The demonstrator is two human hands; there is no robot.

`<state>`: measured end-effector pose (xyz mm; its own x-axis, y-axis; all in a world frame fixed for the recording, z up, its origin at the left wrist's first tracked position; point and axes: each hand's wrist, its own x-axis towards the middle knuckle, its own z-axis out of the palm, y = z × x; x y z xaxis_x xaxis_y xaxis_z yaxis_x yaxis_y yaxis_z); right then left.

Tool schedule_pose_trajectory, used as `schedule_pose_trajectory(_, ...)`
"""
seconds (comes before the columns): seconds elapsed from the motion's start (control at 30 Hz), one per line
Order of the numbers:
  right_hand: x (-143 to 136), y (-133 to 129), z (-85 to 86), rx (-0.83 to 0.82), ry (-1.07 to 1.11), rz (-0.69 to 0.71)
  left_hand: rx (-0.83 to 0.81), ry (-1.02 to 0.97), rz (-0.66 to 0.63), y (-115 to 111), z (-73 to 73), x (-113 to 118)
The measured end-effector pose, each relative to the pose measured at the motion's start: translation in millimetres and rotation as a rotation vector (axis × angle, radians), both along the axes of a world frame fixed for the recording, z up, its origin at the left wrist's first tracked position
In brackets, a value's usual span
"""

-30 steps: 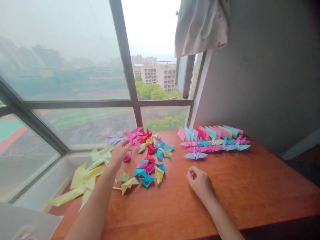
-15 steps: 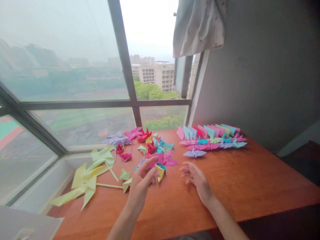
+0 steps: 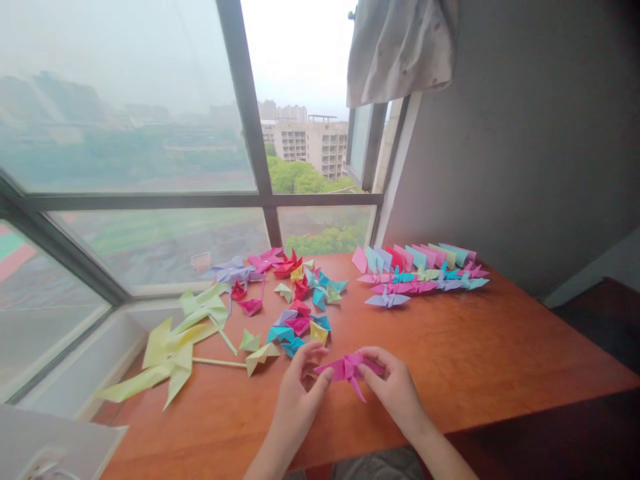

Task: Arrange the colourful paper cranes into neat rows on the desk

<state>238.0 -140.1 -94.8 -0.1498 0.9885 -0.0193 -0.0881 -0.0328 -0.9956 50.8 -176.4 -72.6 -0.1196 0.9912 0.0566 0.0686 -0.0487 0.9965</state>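
Observation:
A magenta paper crane is held over the near part of the wooden table. My left hand pinches the tip of its left wing between thumb and fingers. Closed on its right side is my right hand, with the thumb in front. A folded point of the crane hangs down between the hands. Just beyond lies a pile of small folded paper pieces, among them a yellow one and a blue one. Off to the right, a lavender paper crane sits in front of rows of other cranes.
Yellow and green paper pinwheels lie at the left of the table. Several upright folded papers line the back right. A window frame and a grey wall bound the table.
The magenta crane has come off the pile toward me in my left hand. My right hand, open and apart from it before, has closed on the crane's other side.

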Motion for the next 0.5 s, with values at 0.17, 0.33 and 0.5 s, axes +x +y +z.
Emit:
schedule_pose_trajectory(0.17,9,-5,9.7,0.009,-0.084,0.078,-0.056,0.219,-0.199,-6,-2.2,-2)
schedule_pose_trajectory(0.33,15,-8,18.6,-0.098,0.013,0.165,-0.107,0.135,-0.322,-9,3.2,-1)
schedule_pose_trajectory(0.5,18,-6,17.3,-0.194,0.252,0.135,-0.136,-0.106,-0.332,-7,-0.7,-3)
